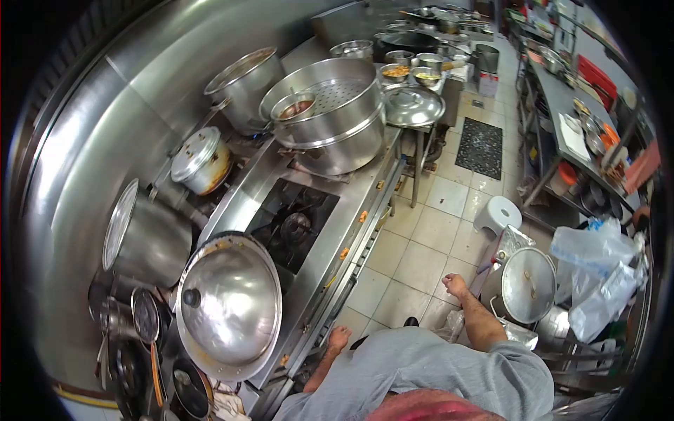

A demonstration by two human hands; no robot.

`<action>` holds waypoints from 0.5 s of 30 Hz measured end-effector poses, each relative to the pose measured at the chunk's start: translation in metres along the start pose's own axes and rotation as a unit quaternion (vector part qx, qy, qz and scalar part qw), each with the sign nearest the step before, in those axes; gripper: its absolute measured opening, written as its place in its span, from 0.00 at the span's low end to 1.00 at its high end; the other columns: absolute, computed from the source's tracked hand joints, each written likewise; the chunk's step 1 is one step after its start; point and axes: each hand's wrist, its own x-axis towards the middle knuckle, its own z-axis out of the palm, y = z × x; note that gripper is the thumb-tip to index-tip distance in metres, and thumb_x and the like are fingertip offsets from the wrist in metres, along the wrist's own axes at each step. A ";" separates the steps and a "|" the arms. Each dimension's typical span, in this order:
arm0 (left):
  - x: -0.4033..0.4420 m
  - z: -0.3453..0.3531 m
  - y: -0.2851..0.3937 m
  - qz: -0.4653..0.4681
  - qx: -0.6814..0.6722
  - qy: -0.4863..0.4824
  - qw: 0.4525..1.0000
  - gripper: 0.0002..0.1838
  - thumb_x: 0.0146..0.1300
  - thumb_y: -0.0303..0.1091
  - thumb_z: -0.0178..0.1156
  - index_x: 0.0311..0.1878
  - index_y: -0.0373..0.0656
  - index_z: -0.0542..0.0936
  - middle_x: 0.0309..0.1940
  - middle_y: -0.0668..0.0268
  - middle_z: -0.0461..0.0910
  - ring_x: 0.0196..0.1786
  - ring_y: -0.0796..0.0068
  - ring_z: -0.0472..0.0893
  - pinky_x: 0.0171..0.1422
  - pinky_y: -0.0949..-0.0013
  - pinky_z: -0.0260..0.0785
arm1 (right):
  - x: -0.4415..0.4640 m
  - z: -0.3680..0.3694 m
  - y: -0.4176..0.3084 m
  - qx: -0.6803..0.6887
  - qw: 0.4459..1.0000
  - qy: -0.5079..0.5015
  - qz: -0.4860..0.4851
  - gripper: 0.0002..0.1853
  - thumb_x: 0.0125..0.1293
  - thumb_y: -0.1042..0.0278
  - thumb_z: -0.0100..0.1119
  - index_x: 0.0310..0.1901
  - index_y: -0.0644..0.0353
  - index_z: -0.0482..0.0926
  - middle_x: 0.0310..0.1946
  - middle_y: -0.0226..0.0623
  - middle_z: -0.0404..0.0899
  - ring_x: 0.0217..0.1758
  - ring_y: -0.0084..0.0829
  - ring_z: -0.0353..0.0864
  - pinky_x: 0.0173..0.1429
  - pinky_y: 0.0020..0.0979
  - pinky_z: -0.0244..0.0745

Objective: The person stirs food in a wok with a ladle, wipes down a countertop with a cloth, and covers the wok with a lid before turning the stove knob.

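Your left hand [339,339] and right hand [456,284] show nothing held; I cannot tell whether either's fingertips meet. The domed lid [235,298] lies at your left's 10 o'clock, the lidded pot [528,286] at your right's 3 o'clock. Keep both elbows tucked, clear of the stove [328,252].

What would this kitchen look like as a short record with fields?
Place: kitchen with tiled floor
Left hand: near the stove front, nothing visibly held
Right hand: near a lidded pot, nothing visibly held
On stove: domed lid, wide steamer pot
Inside steamer pot: small bowl, perforated tray
On floor: white stool, black mat
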 end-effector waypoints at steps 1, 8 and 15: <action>-0.002 0.006 -0.013 -0.015 0.007 0.002 1.000 0.25 0.56 0.45 0.62 0.51 0.37 0.78 0.52 0.50 0.77 0.57 0.55 0.76 0.62 0.61 0.66 | 0.005 0.001 0.011 0.014 1.000 0.010 0.010 0.18 0.62 0.61 0.54 0.45 0.69 0.78 0.26 0.41 0.80 0.25 0.30 0.80 0.31 0.34 0.77; -0.035 0.027 -0.103 -0.145 0.022 -0.040 0.988 0.26 0.55 0.49 0.58 0.50 0.39 0.79 0.50 0.52 0.79 0.55 0.56 0.77 0.62 0.60 0.67 | -0.056 0.017 0.058 -0.064 0.967 -0.221 0.109 0.19 0.61 0.55 0.53 0.36 0.67 0.80 0.28 0.47 0.81 0.21 0.34 0.81 0.23 0.35 0.75; -0.092 0.039 -0.109 -0.162 0.012 0.071 0.984 0.24 0.54 0.50 0.55 0.45 0.40 0.81 0.47 0.52 0.79 0.53 0.53 0.76 0.61 0.58 0.67 | -0.028 0.030 0.034 -0.162 0.899 -0.405 -0.030 0.14 0.64 0.59 0.50 0.35 0.62 0.77 0.24 0.38 0.79 0.19 0.31 0.80 0.18 0.32 0.73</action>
